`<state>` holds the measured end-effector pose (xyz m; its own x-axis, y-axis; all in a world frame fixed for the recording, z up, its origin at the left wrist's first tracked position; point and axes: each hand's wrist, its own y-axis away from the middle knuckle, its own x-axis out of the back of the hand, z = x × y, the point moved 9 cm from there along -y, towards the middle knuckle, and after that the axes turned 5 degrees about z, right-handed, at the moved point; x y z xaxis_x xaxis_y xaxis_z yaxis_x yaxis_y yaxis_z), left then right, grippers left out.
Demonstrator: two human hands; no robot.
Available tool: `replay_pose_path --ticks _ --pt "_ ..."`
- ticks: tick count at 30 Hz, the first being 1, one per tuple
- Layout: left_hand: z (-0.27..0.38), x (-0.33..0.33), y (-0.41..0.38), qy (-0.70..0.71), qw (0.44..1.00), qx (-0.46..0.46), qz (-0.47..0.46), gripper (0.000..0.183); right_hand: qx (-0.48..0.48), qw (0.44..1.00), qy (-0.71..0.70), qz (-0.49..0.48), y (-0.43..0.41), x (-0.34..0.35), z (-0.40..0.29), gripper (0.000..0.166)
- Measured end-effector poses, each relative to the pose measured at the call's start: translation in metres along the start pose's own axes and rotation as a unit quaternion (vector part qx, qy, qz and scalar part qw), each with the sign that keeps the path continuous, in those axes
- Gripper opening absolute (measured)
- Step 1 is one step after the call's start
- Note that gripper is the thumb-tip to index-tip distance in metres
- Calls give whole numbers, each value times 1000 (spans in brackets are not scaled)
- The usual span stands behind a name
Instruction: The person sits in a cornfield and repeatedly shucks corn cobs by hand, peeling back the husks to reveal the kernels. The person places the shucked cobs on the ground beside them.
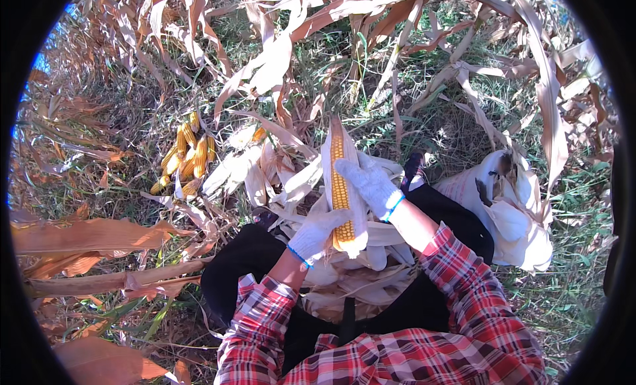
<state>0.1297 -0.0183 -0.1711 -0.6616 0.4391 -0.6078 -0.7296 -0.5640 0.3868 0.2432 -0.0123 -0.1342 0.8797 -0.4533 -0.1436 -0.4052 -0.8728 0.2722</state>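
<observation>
Between my two gloved hands I hold an ear of corn (340, 186), its husk split open along the front so that a strip of yellow kernels shows. Pale husk still wraps both sides of the ear. My left hand (316, 232), in a white knit glove with a blue cuff, grips the lower part. Higher up on the right side, my right hand (370, 183) grips the husk and the ear, thumb towards the kernels. Loose dry husks (357, 285) lie heaped between my legs below the ear.
Husked yellow cobs (186, 156) lie piled on the grass at left. More pale husks (263, 174) spread beside them. A whitish sack (497, 206) with husk-covered ears rests by my right leg. Dry corn stalks (124, 280) and leaves (541, 87) reach in from the left and top.
</observation>
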Motion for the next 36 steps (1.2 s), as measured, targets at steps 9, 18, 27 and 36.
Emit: replay_pose_path --ticks 9,18,27,36 --pt "-27 2 -3 31 993 53 100 26 80 988 99 91 -7 23 33 38" --pt "-34 12 4 -107 989 66 81 35 81 988 44 126 -8 29 -20 33" --pt "-29 8 5 -205 976 32 69 34 77 986 79 122 -13 41 -24 21" --pt "-52 -5 7 142 985 101 -7 56 40 973 -149 173 -20 59 3 8"
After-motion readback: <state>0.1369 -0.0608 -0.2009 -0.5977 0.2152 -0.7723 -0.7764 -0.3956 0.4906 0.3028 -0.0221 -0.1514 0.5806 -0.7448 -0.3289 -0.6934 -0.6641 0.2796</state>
